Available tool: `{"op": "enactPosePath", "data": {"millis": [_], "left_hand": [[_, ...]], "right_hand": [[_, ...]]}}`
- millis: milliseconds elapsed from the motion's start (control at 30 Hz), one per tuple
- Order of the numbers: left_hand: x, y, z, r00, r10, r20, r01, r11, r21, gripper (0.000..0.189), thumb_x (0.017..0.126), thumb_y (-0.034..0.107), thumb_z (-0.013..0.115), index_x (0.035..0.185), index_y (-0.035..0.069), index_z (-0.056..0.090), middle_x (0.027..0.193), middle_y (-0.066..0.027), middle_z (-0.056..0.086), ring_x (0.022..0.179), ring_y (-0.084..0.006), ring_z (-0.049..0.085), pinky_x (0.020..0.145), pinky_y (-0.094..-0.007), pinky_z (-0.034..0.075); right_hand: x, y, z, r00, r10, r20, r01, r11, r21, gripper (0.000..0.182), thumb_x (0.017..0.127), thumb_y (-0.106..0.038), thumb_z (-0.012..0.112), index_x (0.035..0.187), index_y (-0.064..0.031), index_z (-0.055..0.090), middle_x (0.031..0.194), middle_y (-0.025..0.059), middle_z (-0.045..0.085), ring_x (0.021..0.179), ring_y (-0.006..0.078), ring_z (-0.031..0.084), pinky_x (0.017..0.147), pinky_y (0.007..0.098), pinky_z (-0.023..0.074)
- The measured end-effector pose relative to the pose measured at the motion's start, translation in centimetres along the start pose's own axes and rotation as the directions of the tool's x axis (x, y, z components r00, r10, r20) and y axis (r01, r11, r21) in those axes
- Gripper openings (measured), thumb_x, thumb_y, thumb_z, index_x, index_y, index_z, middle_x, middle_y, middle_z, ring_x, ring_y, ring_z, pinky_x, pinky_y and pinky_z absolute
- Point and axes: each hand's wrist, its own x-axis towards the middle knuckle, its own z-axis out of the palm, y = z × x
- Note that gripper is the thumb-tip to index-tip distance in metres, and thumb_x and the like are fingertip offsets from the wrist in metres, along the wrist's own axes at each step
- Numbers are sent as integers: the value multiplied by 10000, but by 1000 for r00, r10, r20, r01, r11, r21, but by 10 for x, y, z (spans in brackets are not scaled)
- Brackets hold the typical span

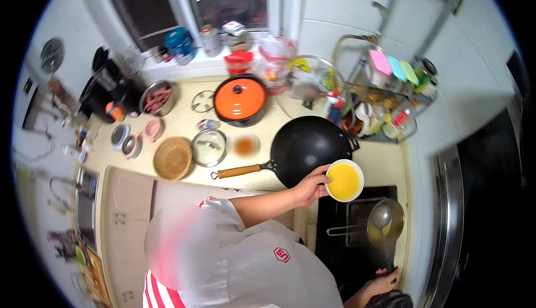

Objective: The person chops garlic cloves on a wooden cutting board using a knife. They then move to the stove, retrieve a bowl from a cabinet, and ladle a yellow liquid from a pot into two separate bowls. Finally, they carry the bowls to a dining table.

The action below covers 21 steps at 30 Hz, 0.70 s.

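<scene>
My left hand [313, 185] grips the rim of a white bowl [362, 177] of yellow liquid that looks like beaten egg, held level beside a large black wok [307, 144]. At lower right my right hand [383, 283] is closed around a dark handle [389, 260]. That handle leads up to a small round pan [398, 220] over the black cooktop [335, 251]. A rounded metal ladle head [380, 217] and some yellow liquid [379, 233] show in the pan. Whether the gripped handle belongs to pan or ladle, I cannot tell.
The wok's wooden handle [238, 171] points left along the counter. Behind stand an orange-lidded pot [240, 98] and a glass lid [208, 149], with a woven basket [173, 157] further left. A seasoning rack [377, 136] stands at back right. A wire rack [356, 224] lies on the cooktop.
</scene>
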Motion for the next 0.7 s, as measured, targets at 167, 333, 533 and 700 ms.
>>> {"op": "enactPosePath", "data": {"millis": [167, 333, 533, 700], "left_hand": [[-69, 47, -35, 968, 217, -128, -220, 976, -6, 504, 824, 60, 443, 1311, 76, 314, 1252, -119, 473, 1097, -242, 539, 954, -388, 434], [-130, 107, -57, 886, 406, -225, -414, 910, 13, 514, 840, 88, 410, 1335, 87, 269, 1275, -108, 449, 1097, -256, 541, 936, -401, 450], [-217, 195, -124, 715, 587, -379, -611, 789, 67, 419, 822, 123, 477, 1208, -8, 382, 1181, -159, 502, 1053, -285, 559, 904, -398, 481], [-278, 283, -194, 643, 643, -417, -662, 740, 119, 364, 854, 162, 462, 1167, -16, 405, 1141, -160, 512, 974, -258, 585, 840, -348, 508]], "right_hand": [[13, 17, 5, 984, 77, 161, -56, 990, -129, 382, 846, -299, 597, 1175, -114, 540, 964, 324, 556, 673, 337, 597, 601, 444, 490], [19, 40, -2, 817, -513, 264, 577, 714, -398, 425, 842, -257, 583, 985, 137, 518, 643, 173, 565, 471, 253, 510, 412, 297, 440], [20, 55, 27, 968, -233, 92, 249, 932, -264, 323, 855, -257, 547, 1036, 8, 509, 769, 185, 568, 550, 288, 539, 422, 381, 470], [-2, 32, 42, 940, 318, 124, -332, 936, 116, 289, 881, -359, 503, 942, -79, 544, 795, 121, 578, 657, 263, 546, 489, 376, 481]]}}
